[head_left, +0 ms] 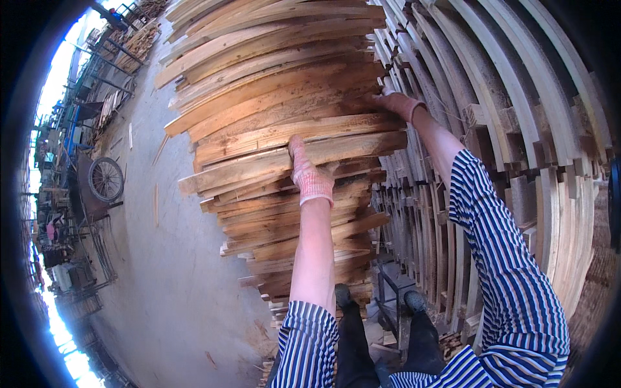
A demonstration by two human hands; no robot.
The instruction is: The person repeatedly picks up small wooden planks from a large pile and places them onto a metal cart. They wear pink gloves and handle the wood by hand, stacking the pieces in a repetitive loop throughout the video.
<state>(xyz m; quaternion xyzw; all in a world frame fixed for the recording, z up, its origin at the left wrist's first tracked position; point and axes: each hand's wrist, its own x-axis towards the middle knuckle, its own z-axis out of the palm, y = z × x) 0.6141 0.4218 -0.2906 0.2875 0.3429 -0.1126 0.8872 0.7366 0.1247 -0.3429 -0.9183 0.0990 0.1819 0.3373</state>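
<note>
A long, rough-sawn wooden board (246,168) lies crosswise on a tall stack of boards (272,84). My left hand (312,176), in a pink-and-white knit glove, is closed on its near edge around the middle. One digit stretches over the board's upper face, while the others are partly out of sight beneath. Farther off, my right hand (400,105), in a reddish work glove, is at the right ends of the boards, just beyond another loose board (349,127). Its fingers are partly hidden, so their grip does not show.
On the right stand tall rows of stacked pale lumber (517,84), close to my right arm. Below me, my shoes rest by a dark metal frame (391,297). To the left runs a concrete floor (187,278) with scattered wood strips and a spoked wheel (105,179).
</note>
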